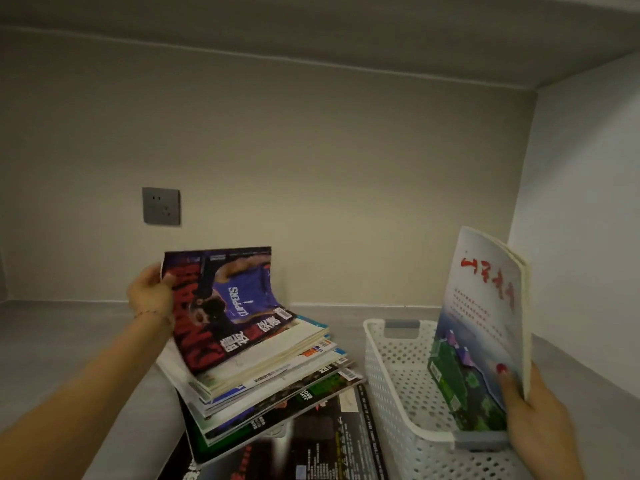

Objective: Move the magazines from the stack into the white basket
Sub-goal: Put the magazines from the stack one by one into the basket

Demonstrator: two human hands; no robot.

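A fanned stack of magazines (273, 386) lies on the grey surface at centre. My left hand (152, 294) grips the far left corner of the top magazine (225, 306), a basketball cover, lifting it so it curls upward off the stack. To the right stands the white perforated basket (391, 372). My right hand (536, 420) holds a pale blue magazine (485, 327) with red lettering upright, its lower edge inside the basket, thumb on the cover.
A grey wall socket (161, 206) sits on the back wall. A side wall closes off the right, and a shelf underside runs overhead. Another dark magazine (311, 448) lies under the stack near the front edge.
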